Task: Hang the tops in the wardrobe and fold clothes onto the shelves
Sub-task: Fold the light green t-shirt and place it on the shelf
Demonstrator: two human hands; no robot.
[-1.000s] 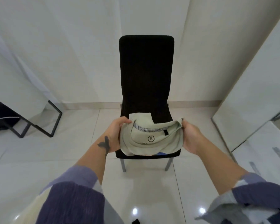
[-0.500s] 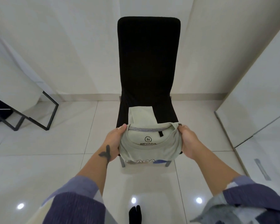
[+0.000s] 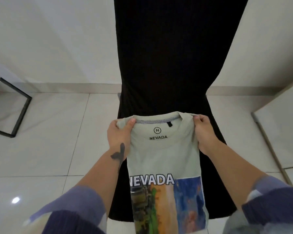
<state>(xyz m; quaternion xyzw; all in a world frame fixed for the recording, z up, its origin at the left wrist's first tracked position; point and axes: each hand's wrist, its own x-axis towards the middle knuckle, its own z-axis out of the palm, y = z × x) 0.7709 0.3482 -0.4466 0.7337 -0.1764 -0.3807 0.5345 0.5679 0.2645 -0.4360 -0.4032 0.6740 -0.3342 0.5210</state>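
- Hanging lengthwise over the seat of a black chair (image 3: 167,56), a pale grey-green T-shirt (image 3: 162,156) is held up by both shoulders; its sides appear folded in, so that a narrow panel is presented.
- The left hand (image 3: 119,134) is closed on the left shoulder of the shirt, with the thumb pressed on the front of the fabric beside the collar and the fingers hidden behind the cloth.
- The right hand (image 3: 204,130) is closed on the right shoulder, the cloth being pinched between the curled fingertips at the collar's edge.
- The neck label, a circled "N" above the word "NEVADA", is seen inside the collar; lower down, "NEVADA" is printed in white letters above a picture in green, orange and blue.
- A dark mark is seen on the left wrist; both forearms emerge from sleeves (image 3: 71,211) in purple and pale tones.
- The chair is set on a glossy white tiled floor (image 3: 49,149), its tall back towards a pale wall.
- A black metal frame (image 3: 22,107) is seen at the left, near the wall.
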